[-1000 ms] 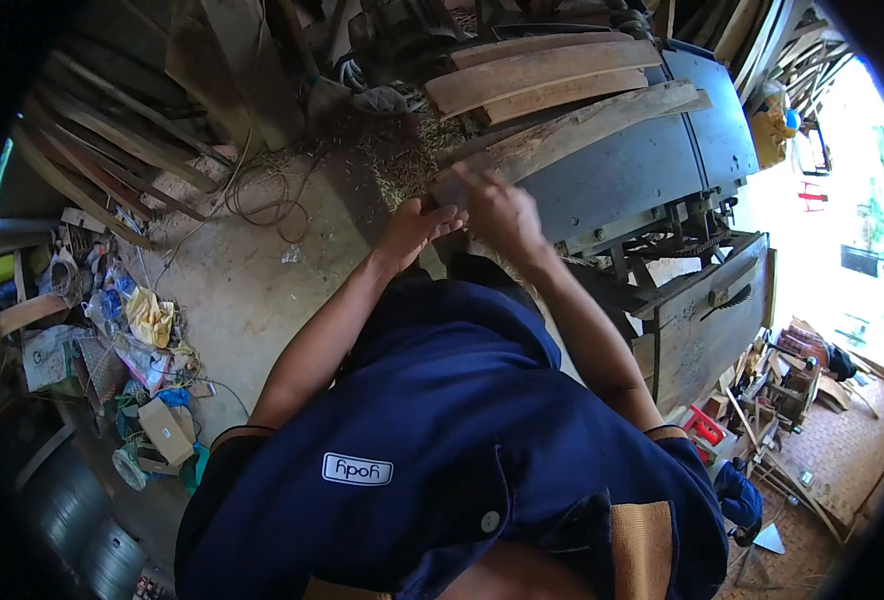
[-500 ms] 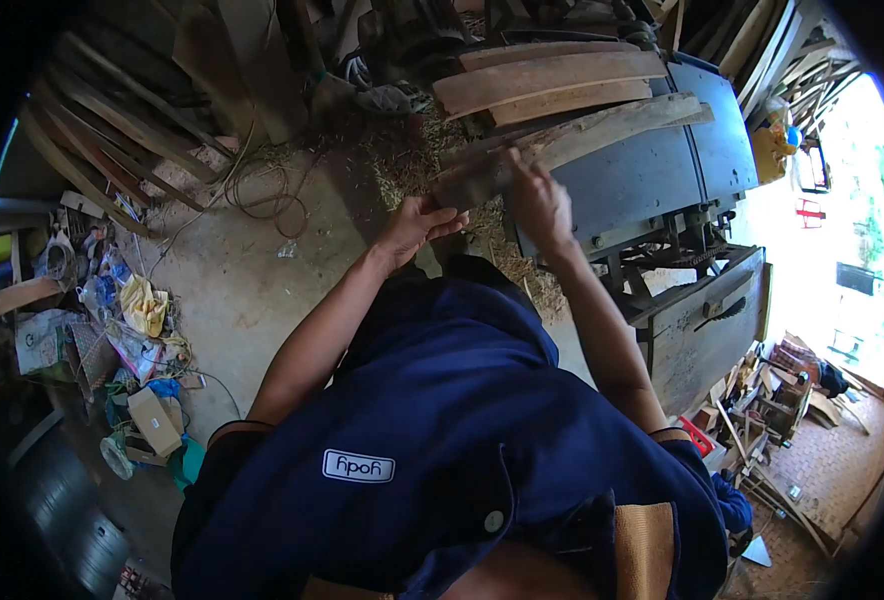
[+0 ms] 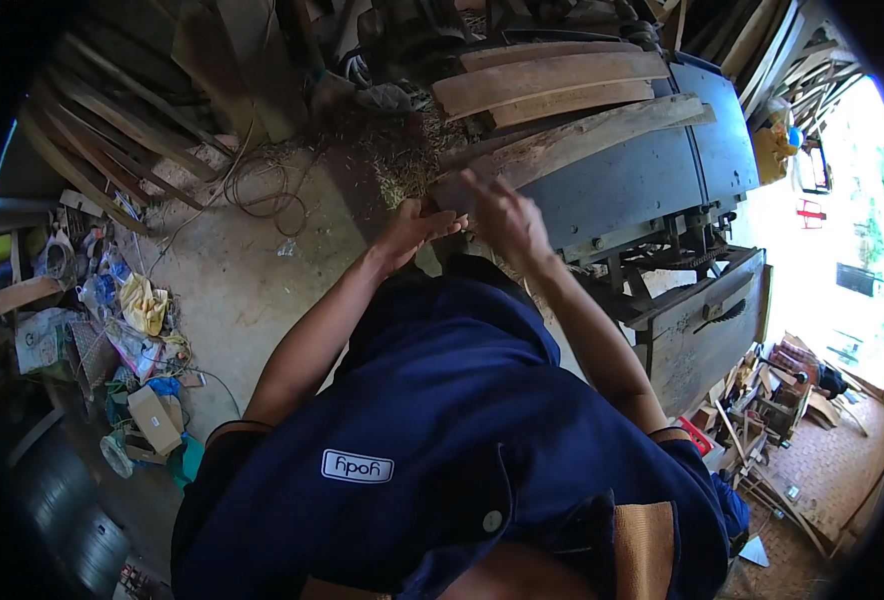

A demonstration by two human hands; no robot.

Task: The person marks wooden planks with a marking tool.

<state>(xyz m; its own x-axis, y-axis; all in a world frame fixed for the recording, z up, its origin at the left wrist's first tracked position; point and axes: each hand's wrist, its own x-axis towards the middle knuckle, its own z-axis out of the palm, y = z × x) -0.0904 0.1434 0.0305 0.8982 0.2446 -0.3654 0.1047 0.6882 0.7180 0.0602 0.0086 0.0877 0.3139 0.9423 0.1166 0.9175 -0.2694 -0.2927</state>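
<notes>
My left hand [image 3: 409, 233] is closed round the near end of a dark brown flat piece [image 3: 450, 196], its thumb lying along the edge; the exact kind is hard to make out. Close to its right, my right hand [image 3: 512, 225] is smeared by motion over the piece. Whether its fingers grip anything does not show. Just beyond both hands, a long curved wooden board [image 3: 587, 136] lies across the grey metal machine table [image 3: 622, 195].
More curved boards [image 3: 552, 83] are stacked behind on the machine. Wood shavings [image 3: 407, 150] and a loose cable [image 3: 262, 205] lie on the floor. Long planks [image 3: 112, 130] lean at the left, above a heap of bags and boxes [image 3: 142, 310]. Scrap wood [image 3: 762, 410] is piled at the lower right.
My right hand has moved left and slightly down, nearer to my left hand. My left hand has stayed nearly in place, still holding the dark piece.
</notes>
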